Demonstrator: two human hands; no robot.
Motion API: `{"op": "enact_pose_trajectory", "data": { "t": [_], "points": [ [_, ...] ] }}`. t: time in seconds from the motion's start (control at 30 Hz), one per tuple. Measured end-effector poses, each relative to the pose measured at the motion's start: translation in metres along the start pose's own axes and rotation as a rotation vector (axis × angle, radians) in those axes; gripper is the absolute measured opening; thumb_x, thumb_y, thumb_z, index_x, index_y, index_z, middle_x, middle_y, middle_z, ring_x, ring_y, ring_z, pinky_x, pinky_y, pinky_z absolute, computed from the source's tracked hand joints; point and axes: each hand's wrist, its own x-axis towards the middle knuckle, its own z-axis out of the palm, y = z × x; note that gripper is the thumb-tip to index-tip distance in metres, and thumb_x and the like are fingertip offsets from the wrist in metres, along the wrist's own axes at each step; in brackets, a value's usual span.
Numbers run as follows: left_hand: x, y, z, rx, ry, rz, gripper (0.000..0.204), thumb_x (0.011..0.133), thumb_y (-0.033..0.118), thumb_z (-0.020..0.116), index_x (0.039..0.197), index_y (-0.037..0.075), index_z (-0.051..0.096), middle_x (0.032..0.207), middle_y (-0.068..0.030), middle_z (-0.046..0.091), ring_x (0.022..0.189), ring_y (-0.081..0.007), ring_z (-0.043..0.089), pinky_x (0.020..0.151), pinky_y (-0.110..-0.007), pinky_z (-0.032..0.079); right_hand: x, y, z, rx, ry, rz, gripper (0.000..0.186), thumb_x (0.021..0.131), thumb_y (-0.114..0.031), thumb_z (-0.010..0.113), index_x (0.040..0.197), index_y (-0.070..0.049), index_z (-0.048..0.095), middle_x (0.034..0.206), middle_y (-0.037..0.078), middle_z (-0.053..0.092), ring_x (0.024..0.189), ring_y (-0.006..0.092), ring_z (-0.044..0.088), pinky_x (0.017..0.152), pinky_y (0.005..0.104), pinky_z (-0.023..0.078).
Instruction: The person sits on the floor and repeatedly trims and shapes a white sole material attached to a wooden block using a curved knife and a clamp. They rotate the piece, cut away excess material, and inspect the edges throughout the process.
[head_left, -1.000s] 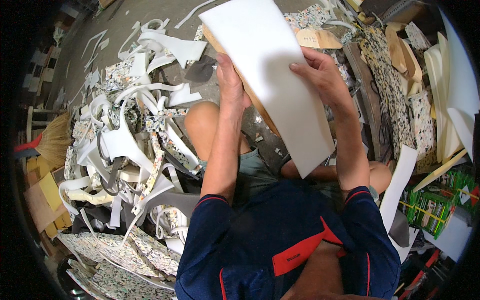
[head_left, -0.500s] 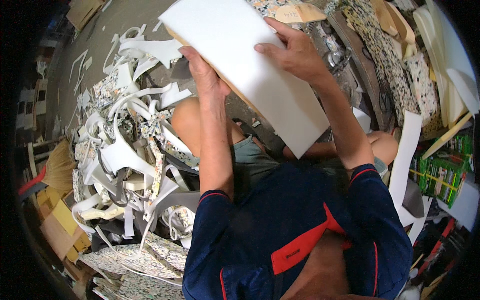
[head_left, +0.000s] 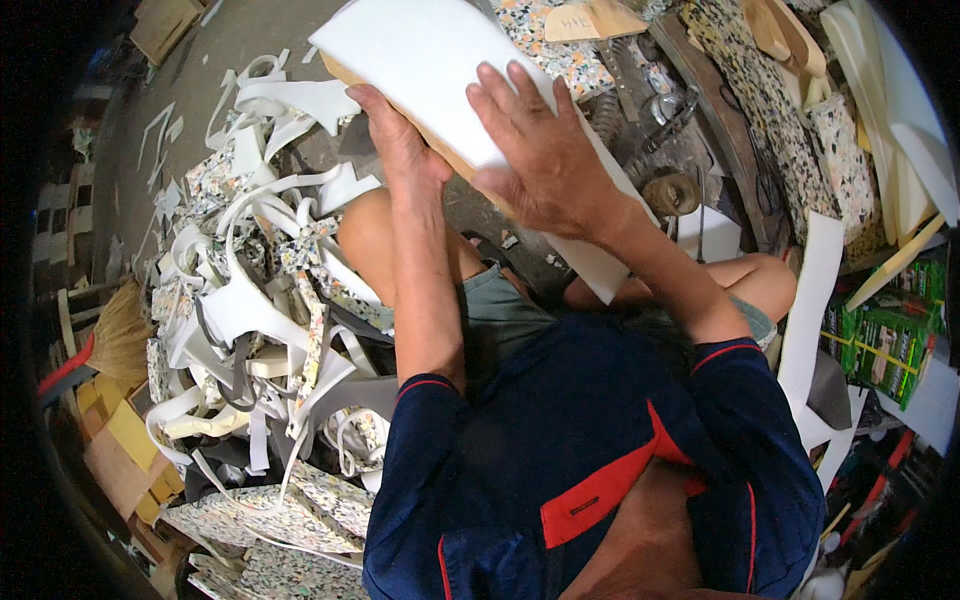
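A long white foam-topped panel (head_left: 420,60) with a tan, wood-like lower edge is held up over my lap, slanting from upper left to lower right. My left hand (head_left: 405,150) grips its left long edge, thumb along the side and the other fingers hidden beneath. Flat on the white top lies my right hand (head_left: 550,165), fingers spread, pressing on or sliding over the surface. My right forearm covers part of the panel's near end, whose white corner shows below it.
White foam offcuts (head_left: 250,310) heap up on my left, beside a straw broom (head_left: 122,330). To the right are a tape roll (head_left: 672,193), a speckled foam slab (head_left: 745,110), a white strip (head_left: 810,310) and green packages (head_left: 890,340). A marked wooden piece (head_left: 595,20) lies at the far side.
My right hand has left the panel's right edge and moved left onto the white top, fingers now spread. The panel has shifted slightly left; my left hand keeps its grip.
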Motion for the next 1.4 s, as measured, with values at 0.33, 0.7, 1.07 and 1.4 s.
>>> {"op": "enact_pose_trajectory", "data": {
  "t": [0.33,0.7,1.07,1.4],
  "points": [
    [-0.004,0.003,0.002,-0.009,-0.048,0.061,0.091,0.095,0.073,0.034,0.145,-0.003,0.033,0.138,-0.0171,0.049,0.123,-0.0251,0.053,0.1,-0.04,0.048,-0.002,-0.014,-0.006,0.007,-0.127,-0.079,0.112,0.082,-0.084,0.031,0.146,0.008,0.032,0.155,0.031,0.026,0.141,0.0523,0.025,0.109,0.0713,0.021],
    [-0.042,0.002,0.033,0.437,-0.146,0.29,0.085,0.096,0.07,0.038,0.14,-0.003,0.038,0.127,-0.0169,0.054,0.114,-0.0222,0.054,0.095,-0.036,0.046,0.036,0.008,-0.01,0.314,0.19,-0.097,0.116,0.087,-0.083,0.027,0.154,0.009,0.004,0.158,0.037,0.006,0.145,0.056,0.011,0.116,0.0655,0.006],
    [-0.047,-0.007,0.033,0.397,-0.188,0.344,0.091,0.092,0.075,0.042,0.137,-0.003,0.041,0.124,-0.0146,0.057,0.112,-0.0212,0.056,0.093,-0.036,0.047,0.041,0.009,0.0,0.306,0.326,-0.196,0.114,0.086,-0.083,0.028,0.151,0.009,0.014,0.153,0.043,0.012,0.141,0.0627,0.013,0.113,0.0697,0.007],
    [-0.036,-0.006,0.011,0.858,-0.241,0.974,0.083,0.087,0.054,0.07,0.145,0.003,0.038,0.122,-0.0222,0.058,0.107,-0.0378,0.057,0.089,-0.046,0.049,0.022,0.002,-0.011,0.57,0.456,-0.146,0.102,0.095,-0.067,0.038,0.15,0.016,0.014,0.153,0.042,0.016,0.145,0.053,0.019,0.119,0.0527,0.017]
  ]
}}
